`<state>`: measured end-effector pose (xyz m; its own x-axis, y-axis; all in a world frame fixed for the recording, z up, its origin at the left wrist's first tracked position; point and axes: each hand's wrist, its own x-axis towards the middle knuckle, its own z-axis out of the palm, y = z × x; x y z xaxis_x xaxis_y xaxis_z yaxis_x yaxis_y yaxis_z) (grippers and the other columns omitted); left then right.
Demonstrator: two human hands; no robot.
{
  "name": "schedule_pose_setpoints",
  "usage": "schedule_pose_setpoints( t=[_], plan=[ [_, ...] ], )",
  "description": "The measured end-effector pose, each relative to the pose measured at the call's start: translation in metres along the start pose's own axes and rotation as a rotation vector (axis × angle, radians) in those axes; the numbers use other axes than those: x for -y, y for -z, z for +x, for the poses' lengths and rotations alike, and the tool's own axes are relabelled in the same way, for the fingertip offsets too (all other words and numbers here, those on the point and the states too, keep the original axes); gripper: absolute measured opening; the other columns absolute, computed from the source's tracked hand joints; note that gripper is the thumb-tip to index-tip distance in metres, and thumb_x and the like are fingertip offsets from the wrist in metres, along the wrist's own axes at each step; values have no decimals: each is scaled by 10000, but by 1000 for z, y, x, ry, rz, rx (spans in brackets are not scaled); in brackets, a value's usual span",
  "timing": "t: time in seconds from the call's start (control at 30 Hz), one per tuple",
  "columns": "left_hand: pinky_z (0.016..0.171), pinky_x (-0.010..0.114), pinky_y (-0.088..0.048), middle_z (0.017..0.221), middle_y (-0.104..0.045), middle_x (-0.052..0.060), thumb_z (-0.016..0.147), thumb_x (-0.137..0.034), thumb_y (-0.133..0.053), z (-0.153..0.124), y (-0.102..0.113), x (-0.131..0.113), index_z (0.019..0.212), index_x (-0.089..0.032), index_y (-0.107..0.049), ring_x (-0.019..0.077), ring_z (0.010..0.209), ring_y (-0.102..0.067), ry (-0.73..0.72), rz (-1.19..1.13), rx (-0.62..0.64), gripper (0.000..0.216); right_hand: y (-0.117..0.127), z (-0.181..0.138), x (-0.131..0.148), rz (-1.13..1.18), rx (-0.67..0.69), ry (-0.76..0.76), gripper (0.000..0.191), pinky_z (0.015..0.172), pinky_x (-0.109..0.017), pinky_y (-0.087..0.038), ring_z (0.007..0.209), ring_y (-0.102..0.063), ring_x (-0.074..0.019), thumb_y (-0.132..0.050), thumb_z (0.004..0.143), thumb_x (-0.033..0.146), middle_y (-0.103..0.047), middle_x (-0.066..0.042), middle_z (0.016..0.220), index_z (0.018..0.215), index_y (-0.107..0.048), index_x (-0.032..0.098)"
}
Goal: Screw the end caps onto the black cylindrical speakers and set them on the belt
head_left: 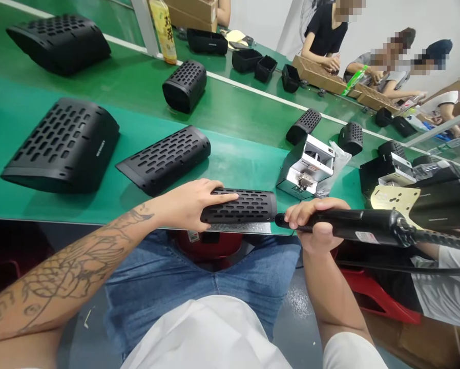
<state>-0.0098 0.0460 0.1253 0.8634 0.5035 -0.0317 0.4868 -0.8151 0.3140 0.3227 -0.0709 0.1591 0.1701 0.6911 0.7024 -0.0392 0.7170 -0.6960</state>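
Note:
My left hand [193,205] grips the left end of a black slotted housing [249,206] at the table's near edge, one finger stretched along its top and the thumb at its near side. My right hand [318,223] is wrapped round a black electric screwdriver [362,225], held nearly level with its cord leading off to the right. The tool's tip points left, close to the housing's right end; whether it touches a screw there, I cannot tell. Behind my right hand stands a silver and black screw feeder [307,166]. A second slotted housing [168,159] lies beyond my left hand.
Larger black slotted housings [66,146] stand on the left of the green table [237,154]. Further back are a yellow bottle [164,31], a metal post [144,25] and open black shells [246,60]. Co-workers [326,31] sit across the line; another person's sleeve [447,287] is close on my right.

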Motion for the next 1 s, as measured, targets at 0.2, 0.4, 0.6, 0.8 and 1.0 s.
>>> schedule_pose_setpoints(
  t=[0.2,0.4,0.6,0.8,1.0],
  plan=[
    [1318,550,-638,1813,-686,169,882,-296,-993,0,-6,2,1961,-429,-600,461,1540,-742,-6,-69,-22,1156,-6,7,-3,-38,4,-71,369,468,-297,-607,387,-580,-138,-983,1071,551,-683,114,628,1024,-710,307],
    [1342,540,-629,1834,-666,138,881,-325,-1011,-1,-9,4,1942,-460,-621,469,1575,-726,18,-182,-39,1139,-9,15,-7,-7,78,-172,400,490,-283,-614,398,-540,-116,-1009,1060,520,-653,125,621,1008,-675,304],
    [1287,508,-663,1793,-679,144,878,-308,-974,1,-6,3,1958,-443,-599,460,1544,-749,10,-169,-17,1151,-10,18,-6,87,221,-197,402,488,-252,-578,396,-514,-104,-1025,1035,439,-618,125,586,929,-662,300],
    [1286,531,-679,1772,-699,161,862,-266,-964,-1,-8,1,1939,-429,-628,470,1528,-772,1,-154,-50,1140,-10,14,-7,99,266,-212,385,523,-259,-602,419,-545,-108,-1016,1047,424,-625,126,597,939,-666,305],
    [1323,561,-687,1819,-695,159,860,-265,-975,-6,-19,5,1929,-433,-634,474,1557,-772,-20,-155,-110,1135,-5,6,2,48,197,-203,361,523,-293,-613,411,-561,-127,-1022,1043,499,-644,117,601,991,-720,309]
  ],
)
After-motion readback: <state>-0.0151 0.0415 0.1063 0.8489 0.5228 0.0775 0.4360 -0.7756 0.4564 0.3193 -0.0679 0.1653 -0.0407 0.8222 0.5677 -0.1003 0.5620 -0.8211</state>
